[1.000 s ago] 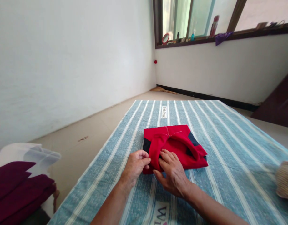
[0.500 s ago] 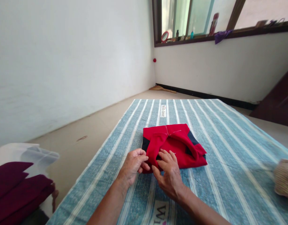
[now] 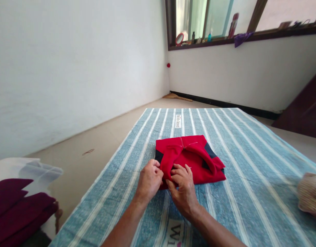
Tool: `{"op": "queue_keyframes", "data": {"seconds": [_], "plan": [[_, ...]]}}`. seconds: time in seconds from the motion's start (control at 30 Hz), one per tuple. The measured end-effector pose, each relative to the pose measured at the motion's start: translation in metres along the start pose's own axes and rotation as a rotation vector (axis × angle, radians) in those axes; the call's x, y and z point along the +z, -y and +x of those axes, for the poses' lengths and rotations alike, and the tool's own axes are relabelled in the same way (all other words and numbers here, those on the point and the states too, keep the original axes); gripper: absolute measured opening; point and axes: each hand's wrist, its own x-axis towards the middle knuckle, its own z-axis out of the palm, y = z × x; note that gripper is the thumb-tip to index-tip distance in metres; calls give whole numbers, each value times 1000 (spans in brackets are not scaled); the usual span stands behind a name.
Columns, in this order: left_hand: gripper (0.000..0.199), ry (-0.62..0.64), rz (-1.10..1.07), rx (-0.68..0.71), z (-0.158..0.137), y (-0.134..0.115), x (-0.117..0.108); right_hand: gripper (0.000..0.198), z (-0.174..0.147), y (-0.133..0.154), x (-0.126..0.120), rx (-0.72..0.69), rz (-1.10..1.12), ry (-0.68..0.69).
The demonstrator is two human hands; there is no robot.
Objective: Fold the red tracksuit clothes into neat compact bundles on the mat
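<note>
A folded red jacket with dark navy panels and a short zip line lies on the striped cloth, its collar arched up in a loop. At its near left corner my left hand is closed, with its fingers curled on the fabric's edge. Beside it, my right hand bends over the near left part of the collar. Its fingertips are inside the loop and its thumb lies at the near edge, so the collar is between them. The fabric under both hands is partly hidden.
Blue-and-white striped cloth covers the flat surface. Dark maroon fabric and a whitish translucent item are at lower left. A beige knitted item sits at the right edge. Beyond are a broom and a windowsill with bottles.
My left hand has rolled over, back now upward, and its fingers have curled tighter at the jacket's corner. My right hand stays nearly the same. The whole view has shifted slightly.
</note>
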Motion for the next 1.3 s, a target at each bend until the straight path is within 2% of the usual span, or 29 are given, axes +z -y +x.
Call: {"op": "queue_keyframes", "data": {"seconds": [0.1,0.2,0.4,0.53,0.73,0.9,1.13,1.2,1.3], "plan": [[18,-69,349,125,3,-2,0,15,0,-1,0,-5,-9,-4],[20,8,531,168,5,-6,0,17,1,0,0,-20,-11,-3],[19,108,691,278,7,-13,-3,20,0,2,1,-32,2,-18],[19,157,741,279,8,-20,-6,19,0,2,2,-32,7,-26],[22,151,713,300,12,-19,-7,16,0,3,1,-27,21,-27],[23,128,513,252,15,-17,-7,15,1,3,2,-18,18,-22],[20,-17,182,256,-9,-9,-4,8,-1,5,-9,-65,-16,71],[24,-60,138,266,-20,-4,1,11,2,2,-19,-111,-23,114],[26,-175,162,295,-34,0,12,17,18,-9,-37,-227,-78,101]]}}
